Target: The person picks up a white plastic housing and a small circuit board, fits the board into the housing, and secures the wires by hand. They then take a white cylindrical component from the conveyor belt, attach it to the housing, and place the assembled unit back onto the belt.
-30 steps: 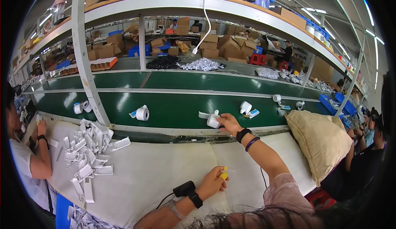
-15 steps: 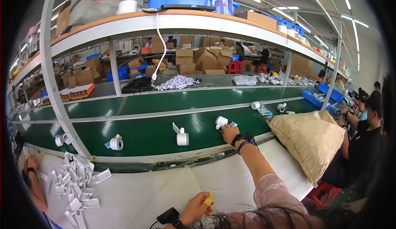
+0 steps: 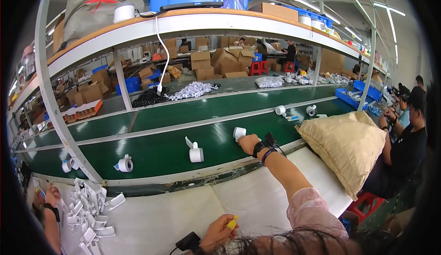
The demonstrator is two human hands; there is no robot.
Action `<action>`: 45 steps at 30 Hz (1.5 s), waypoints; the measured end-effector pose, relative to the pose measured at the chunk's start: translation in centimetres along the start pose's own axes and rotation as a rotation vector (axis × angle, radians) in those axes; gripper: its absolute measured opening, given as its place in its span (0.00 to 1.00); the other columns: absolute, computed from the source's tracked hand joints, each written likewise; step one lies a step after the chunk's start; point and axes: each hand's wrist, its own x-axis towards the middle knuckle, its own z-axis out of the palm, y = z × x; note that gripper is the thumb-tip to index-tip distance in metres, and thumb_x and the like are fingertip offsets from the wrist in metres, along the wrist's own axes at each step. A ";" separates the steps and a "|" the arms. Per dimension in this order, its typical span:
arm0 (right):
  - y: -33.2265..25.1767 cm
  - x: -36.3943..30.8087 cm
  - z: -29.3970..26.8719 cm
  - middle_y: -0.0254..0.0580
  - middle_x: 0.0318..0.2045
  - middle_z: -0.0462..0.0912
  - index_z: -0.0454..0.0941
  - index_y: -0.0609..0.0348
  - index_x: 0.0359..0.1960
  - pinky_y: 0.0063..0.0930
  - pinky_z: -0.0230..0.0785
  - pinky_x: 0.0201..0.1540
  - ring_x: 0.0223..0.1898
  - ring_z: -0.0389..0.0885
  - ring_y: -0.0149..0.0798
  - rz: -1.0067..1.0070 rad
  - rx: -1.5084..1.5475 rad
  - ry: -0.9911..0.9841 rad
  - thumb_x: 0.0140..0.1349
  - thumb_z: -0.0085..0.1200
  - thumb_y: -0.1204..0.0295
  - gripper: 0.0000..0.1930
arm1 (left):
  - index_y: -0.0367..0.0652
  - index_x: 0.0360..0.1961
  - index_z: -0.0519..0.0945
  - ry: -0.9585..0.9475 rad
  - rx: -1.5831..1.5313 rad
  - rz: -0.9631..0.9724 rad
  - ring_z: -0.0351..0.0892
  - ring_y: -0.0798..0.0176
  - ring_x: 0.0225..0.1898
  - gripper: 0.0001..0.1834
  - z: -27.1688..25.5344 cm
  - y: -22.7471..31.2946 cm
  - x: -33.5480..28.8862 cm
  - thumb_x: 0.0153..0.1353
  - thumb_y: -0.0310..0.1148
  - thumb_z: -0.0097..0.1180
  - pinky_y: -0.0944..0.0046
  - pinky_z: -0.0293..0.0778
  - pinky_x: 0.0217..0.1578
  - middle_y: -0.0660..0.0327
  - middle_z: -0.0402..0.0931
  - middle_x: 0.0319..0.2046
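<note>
**Reaching onto the green belt**

Green conveyor belt (image 3: 156, 140) is running across the middle of the frame, under a long shelf loaded with cardboard boxes. I am watching my right hand (image 3: 248, 143) stretching out at centre right, its fingers closing around a white cylindrical part (image 3: 239, 133) that is lying on the belt. Similar white parts (image 3: 196, 154) are sitting further left on the belt. My left hand (image 3: 219, 230) is resting at the lower centre over the white tabletop (image 3: 156, 218), fingers pinching a small yellow piece (image 3: 233, 223). A tan sack (image 3: 347, 147) is lying at the right.
</note>
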 end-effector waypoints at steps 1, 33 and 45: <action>0.0 -0.2 -0.9 0.43 0.30 0.84 0.80 0.52 0.33 0.41 0.75 0.32 0.32 0.85 0.44 0.001 -0.003 0.002 0.58 0.49 0.69 0.07 | 0.38 0.57 0.64 -0.002 0.001 0.003 0.75 0.69 0.31 0.17 0.2 0.3 0.0 0.69 0.27 0.45 0.68 0.77 0.33 0.55 0.73 0.42; -13.3 -23.9 -12.8 0.37 0.35 0.80 0.56 0.52 0.67 0.21 0.72 0.42 0.35 0.80 0.27 0.076 2.036 -0.344 0.68 0.49 0.73 0.27 | 0.37 0.59 0.60 0.132 -0.170 0.213 0.75 0.66 0.39 0.25 1.3 1.6 -0.5 0.62 0.23 0.53 0.65 0.75 0.42 0.57 0.72 0.45; -12.5 -24.2 -15.5 0.42 0.36 0.78 0.79 0.47 0.47 0.32 0.71 0.44 0.40 0.80 0.36 -0.174 0.940 0.105 0.56 0.62 0.70 0.16 | 0.40 0.57 0.63 0.145 -0.098 0.239 0.69 0.74 0.25 0.25 1.7 2.0 -1.2 0.60 0.24 0.58 0.74 0.69 0.23 0.63 0.70 0.35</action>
